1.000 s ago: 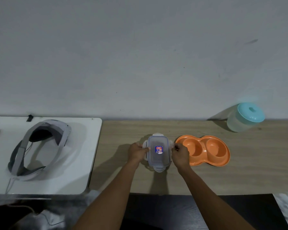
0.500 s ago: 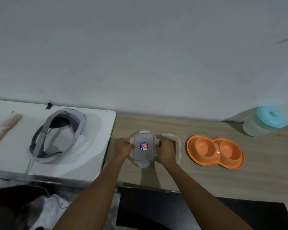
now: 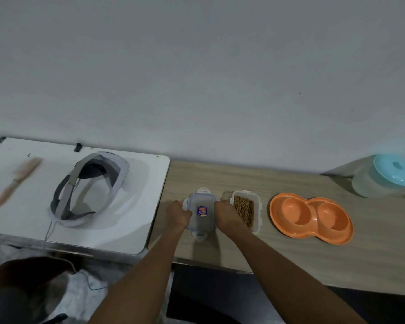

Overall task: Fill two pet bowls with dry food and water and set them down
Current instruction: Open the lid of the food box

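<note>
A: What is held by the hands?

B: A clear rectangular plastic lid with a red-and-blue sticker [image 3: 201,211] is gripped at both long sides. The left hand [image 3: 177,215] is curled on its left edge, the right hand [image 3: 226,216] on its right edge. Whether it is raised off the light wooden table [image 3: 302,265] cannot be told.

A: And where is the dry food found?

B: Brown kibble [image 3: 244,210] is seen in an open translucent rectangular plastic tub [image 3: 258,213] just right of the lid, partly hidden by the right hand. Further right, apart from the tub, the orange plastic double pet bowl [image 3: 311,217] is set flat. A translucent jug with a turquoise lid [image 3: 384,175] is placed far right, by the wall.

A: And to the left?

B: A white headset [image 3: 89,190] and a pinkish comb [image 3: 14,182] are laid on a white table [image 3: 131,220].
</note>
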